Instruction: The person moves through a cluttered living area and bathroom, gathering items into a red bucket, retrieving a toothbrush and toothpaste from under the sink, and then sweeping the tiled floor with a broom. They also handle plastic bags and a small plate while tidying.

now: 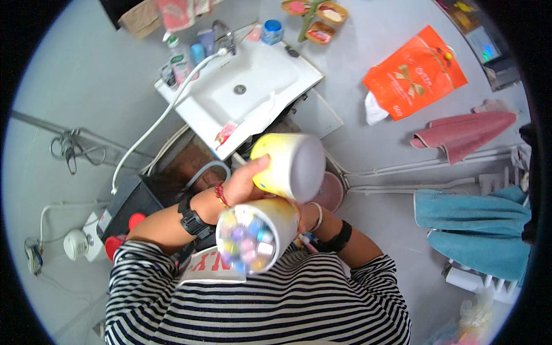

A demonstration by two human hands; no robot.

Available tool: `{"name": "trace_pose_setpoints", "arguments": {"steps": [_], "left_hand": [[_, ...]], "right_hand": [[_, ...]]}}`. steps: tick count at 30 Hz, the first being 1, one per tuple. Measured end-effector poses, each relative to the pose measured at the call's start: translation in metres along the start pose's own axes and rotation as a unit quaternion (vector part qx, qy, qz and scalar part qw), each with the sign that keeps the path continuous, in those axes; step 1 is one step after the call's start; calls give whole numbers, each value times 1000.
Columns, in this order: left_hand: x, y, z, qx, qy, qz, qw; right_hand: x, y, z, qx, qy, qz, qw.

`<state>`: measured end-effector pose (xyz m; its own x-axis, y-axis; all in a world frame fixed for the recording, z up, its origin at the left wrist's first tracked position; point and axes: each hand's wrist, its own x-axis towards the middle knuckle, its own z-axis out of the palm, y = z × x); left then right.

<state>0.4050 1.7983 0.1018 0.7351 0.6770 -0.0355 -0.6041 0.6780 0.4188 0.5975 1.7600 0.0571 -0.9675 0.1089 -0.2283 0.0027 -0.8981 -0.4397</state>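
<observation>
My left hand (246, 180) grips a yellow and white cylindrical container (276, 166), its thumb on the yellow side and the pale round end facing right. Just below, a second white and yellow container (286, 215) is tilted with its open mouth towards my chest. Many small multicoloured pieces (246, 241) fill that mouth; blur hides exactly what they are. My right hand (306, 217) holds this second container from the right, its fingers mostly hidden behind it. The two containers are close together, one above the other in the view.
Ahead is a white sink (263, 73) with a white hose (172, 103), bottles and a blue-lidded jar (272, 32). A pink basin (330, 192) stands below. An orange bag (414, 77), a pink towel (465, 133) and teal towels (472, 211) hang at right. A dark box (129, 207) is at left.
</observation>
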Motion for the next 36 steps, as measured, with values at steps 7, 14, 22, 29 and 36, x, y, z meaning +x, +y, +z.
{"name": "trace_pose_setpoints", "arguments": {"steps": [7, 14, 22, 29, 36], "left_hand": [[-11, 1, -2, 3, -5, -122, 992], [-6, 10, 17, -9, 88, -183, 979], [16, 2, 23, 97, 0, -207, 974], [15, -20, 4, 111, -2, -183, 977], [20, -27, 8, 115, 16, -162, 980]], "right_hand": [[-20, -3, 2, -180, 94, -76, 976], [-105, -83, 49, -479, 360, 251, 761], [-62, -150, 173, -661, 408, -90, 623], [-4, -126, 175, -771, 276, 25, 573], [-29, -143, 221, -778, 391, -29, 491]]}}
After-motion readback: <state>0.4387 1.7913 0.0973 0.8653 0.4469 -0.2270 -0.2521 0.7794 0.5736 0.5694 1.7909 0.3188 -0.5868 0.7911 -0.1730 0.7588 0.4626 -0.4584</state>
